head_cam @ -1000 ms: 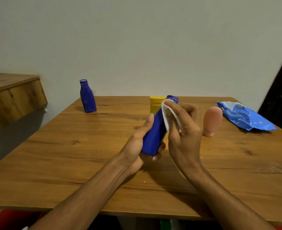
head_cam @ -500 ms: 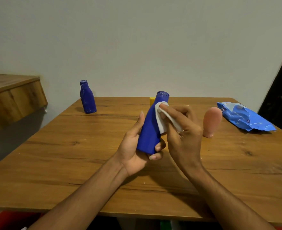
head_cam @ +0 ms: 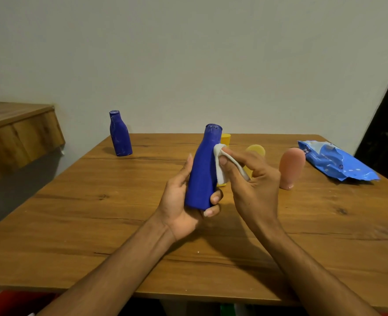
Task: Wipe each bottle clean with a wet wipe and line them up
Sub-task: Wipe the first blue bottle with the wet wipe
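My left hand [head_cam: 181, 201] grips a blue bottle [head_cam: 203, 169] by its lower body, holding it nearly upright above the wooden table [head_cam: 97, 224]. My right hand [head_cam: 254, 185] pinches a white wet wipe [head_cam: 220, 165] and presses it against the bottle's right side below the neck. A second, darker blue bottle [head_cam: 120, 134] stands upright at the far left of the table. A yellow bottle [head_cam: 226, 139] and another yellow item [head_cam: 255, 150] show partly behind my hands. A pink bottle [head_cam: 291, 167] stands cap-down to the right.
A blue wet-wipe pack [head_cam: 334, 163] lies at the table's far right. A wooden ledge [head_cam: 17, 133] juts from the wall on the left. The wall runs right behind the table's far edge. Something red [head_cam: 10, 304] sits under the table's near left edge.
The blue bottle has swung from leaning right to nearly upright. My right hand with the wipe has slid down from the cap to the bottle's side, uncovering the yellow items behind.
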`<state>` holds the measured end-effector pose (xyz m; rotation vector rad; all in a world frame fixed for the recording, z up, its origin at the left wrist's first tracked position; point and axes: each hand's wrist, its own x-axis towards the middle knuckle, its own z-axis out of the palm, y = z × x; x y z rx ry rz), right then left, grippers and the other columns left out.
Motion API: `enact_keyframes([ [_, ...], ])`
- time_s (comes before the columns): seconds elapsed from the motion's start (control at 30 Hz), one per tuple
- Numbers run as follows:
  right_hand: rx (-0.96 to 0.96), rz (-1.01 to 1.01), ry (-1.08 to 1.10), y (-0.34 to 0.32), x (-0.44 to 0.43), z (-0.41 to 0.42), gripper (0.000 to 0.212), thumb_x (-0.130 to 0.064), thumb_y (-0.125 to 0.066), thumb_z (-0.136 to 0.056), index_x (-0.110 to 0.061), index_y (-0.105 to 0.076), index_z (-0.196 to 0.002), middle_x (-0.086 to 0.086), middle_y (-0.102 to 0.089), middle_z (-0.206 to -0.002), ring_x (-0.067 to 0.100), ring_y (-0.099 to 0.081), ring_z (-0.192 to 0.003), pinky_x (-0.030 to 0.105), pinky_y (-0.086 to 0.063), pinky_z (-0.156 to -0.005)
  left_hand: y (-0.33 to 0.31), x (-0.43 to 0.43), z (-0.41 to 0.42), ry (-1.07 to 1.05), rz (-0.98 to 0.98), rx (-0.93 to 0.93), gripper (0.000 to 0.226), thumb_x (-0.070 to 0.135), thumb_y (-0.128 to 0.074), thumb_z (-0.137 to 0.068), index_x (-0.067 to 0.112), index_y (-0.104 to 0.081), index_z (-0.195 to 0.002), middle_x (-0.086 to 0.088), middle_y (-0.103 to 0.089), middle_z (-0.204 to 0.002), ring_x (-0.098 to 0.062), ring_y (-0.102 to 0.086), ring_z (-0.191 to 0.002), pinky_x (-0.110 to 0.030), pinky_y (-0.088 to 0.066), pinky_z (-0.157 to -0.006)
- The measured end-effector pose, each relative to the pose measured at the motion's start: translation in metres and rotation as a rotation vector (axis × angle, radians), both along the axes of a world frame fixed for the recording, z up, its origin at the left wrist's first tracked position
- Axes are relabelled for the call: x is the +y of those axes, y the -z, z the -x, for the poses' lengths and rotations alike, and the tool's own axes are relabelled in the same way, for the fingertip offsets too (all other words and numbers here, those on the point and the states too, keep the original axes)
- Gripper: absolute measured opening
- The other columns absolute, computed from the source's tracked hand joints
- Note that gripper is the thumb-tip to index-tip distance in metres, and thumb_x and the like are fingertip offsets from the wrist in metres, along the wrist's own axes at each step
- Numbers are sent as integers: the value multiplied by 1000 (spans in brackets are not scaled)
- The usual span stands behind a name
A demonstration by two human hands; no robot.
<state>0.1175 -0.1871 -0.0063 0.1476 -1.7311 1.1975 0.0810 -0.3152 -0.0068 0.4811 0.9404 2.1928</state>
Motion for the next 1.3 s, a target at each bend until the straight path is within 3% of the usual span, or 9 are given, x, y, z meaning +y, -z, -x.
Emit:
enact_keyframes([
  [0.1, 8, -56, 19, 0, 1, 0, 23, -28, -66, -87, -19, -71, -108, -3, -71, -100, 18, -63, -98, 37, -55, -76, -1, -2, 1, -15, 20, 25, 50, 53, -42, -95, 14, -61, -120, -9, -57, -83, -19, -51, -58, -25, -41, -43],
  [0.23, 62, 43, 13, -6, 2, 0, 19, -18, -66, -91, -14, -70, -109, -3, -70, -102, 15, -64, -99, 27, -54, -78, 0, -2, 2, 21, 72, 78, 51, 52, -45, -92, 11, -60, -118, -11, -59, -92, -20, -50, -59, -26, -41, -44],
  [0.33, 94, 1, 19, -5, 0, 1, 23, -12, -63, -92, -14, -67, -114, 4, -65, -107, 16, -61, -104, 22, -53, -80, 0, -2, 0, 22, 109, 125, 51, 52, -43, -93, 11, -60, -116, -8, -64, -88, -19, -50, -58, -25, -40, -43],
  [0.57, 102, -121, 95, -4, 2, 3, 32, -9, -60, -89, -13, -64, -121, 2, -55, -110, 15, -55, -103, 27, -55, -78, 0, 0, 0, -75, 189, 215, 51, 54, -47, -88, 11, -61, -113, -5, -65, -82, -18, -50, -57, -25, -40, -42],
  [0.7, 121, -285, 148, 0, 3, 4, 39, -4, -61, -87, -18, -62, -124, -2, -51, -111, 18, -54, -102, 43, -54, -75, 4, 1, 3, -122, 227, 257, 51, 55, -52, -89, 10, -60, -110, -6, -61, -82, -17, -52, -58, -24, -41, -42],
  [0.93, 89, -337, 168, 5, 4, 6, 40, 0, -63, -87, -17, -62, -123, 6, -52, -112, 25, -53, -102, 45, -53, -74, 6, 0, 7, -201, 330, 379, 48, 55, -54, -83, 12, -62, -103, -5, -59, -77, -17, -52, -58, -24, -41, -43],
  [1.07, 90, -215, 177, 3, 4, 6, 36, -2, -62, -89, -14, -63, -123, -1, -48, -110, 21, -53, -102, 38, -55, -75, 8, 3, 7, -244, 383, 455, 50, 55, -53, -84, 10, -61, -102, -6, -58, -74, -15, -52, -56, -23, -42, -42],
  [1.2, 57, -284, 100, 5, 2, 3, 38, 0, -63, -89, -13, -62, -124, 4, -51, -113, 23, -54, -105, 38, -55, -78, 9, 2, 6, -269, 374, 459, 49, 55, -52, -84, 9, -61, -99, -6, -57, -72, -16, -51, -56, -23, -42, -43],
  [1.3, 63, -183, 122, 2, 3, 2, 36, -2, -63, -90, -12, -63, -124, 4, -52, -110, 17, -54, -103, 28, -54, -80, 9, 3, 5, -272, 381, 474, 52, 56, -52, -84, 8, -61, -102, -7, -58, -72, -17, -51, -55, -23, -41, -42],
])
